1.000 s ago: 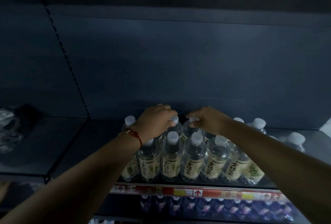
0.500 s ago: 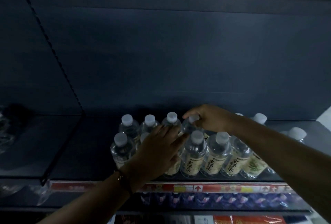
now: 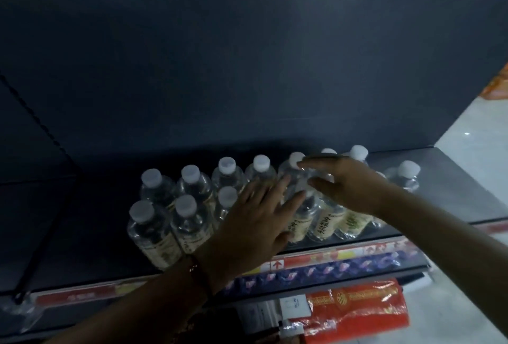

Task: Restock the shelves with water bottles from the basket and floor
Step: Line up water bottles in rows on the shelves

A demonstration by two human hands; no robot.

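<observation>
Several clear water bottles (image 3: pixel 154 229) with white caps and pale labels stand in two rows on a dark shelf (image 3: pixel 82 233). My left hand (image 3: pixel 255 222) is spread flat with fingers apart, resting against the bottles in the middle of the front row. My right hand (image 3: pixel 349 186) hovers open over the bottles further right, thumb and fingers apart, holding nothing. A back-row bottle (image 3: pixel 295 171) sits just beyond its fingertips. A single bottle (image 3: pixel 406 175) stands apart at the right end.
The shelf front carries a red price strip (image 3: pixel 316 259). Below it sits a row of purple-capped bottles (image 3: pixel 330 269). A red plastic-wrapped pack (image 3: pixel 357 313) lies lower down on the floor side. Pale tiled floor (image 3: pixel 467 206) shows at right. The shelf's left part is dark and bare.
My left hand has slid right along the front row and flattened. My right hand has let go of the back-row bottle cap and opened. The view has swung left and down.
</observation>
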